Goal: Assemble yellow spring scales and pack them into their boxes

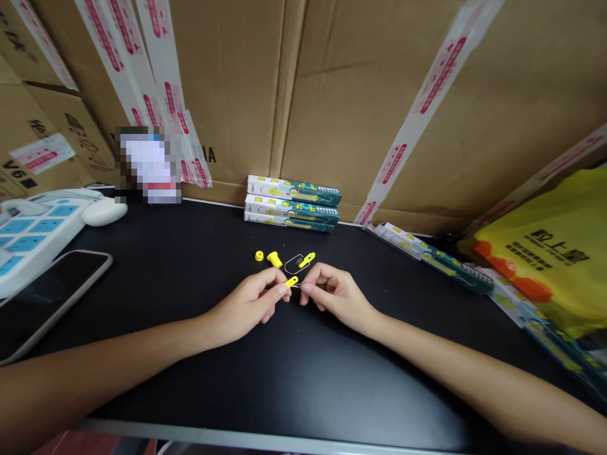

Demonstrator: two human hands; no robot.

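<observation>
My left hand [253, 296] pinches a small yellow plastic piece [292, 281] with a dark hole near its tip, between thumb and fingers. Close beside it, my right hand [336, 294] has its thumb and forefinger closed on a thin metal wire [296, 285]. This wire meets or passes by the yellow piece; I cannot tell whether they are joined. Just behind the hands lie a yellow ring-shaped cap [259, 256], a yellow tubular plug [274, 259], a bent wire loop [286, 268] with a small coil spring, and another yellow flat piece [308, 260].
Slim green-and-white boxes [291, 213] are stacked at the back of the black table [303, 385]. More such boxes [436, 260] lie at right, beside a yellow bag [545, 246]. At left are a power strip [42, 227] and a phone [52, 297]. Large cardboard [237, 82] stands behind.
</observation>
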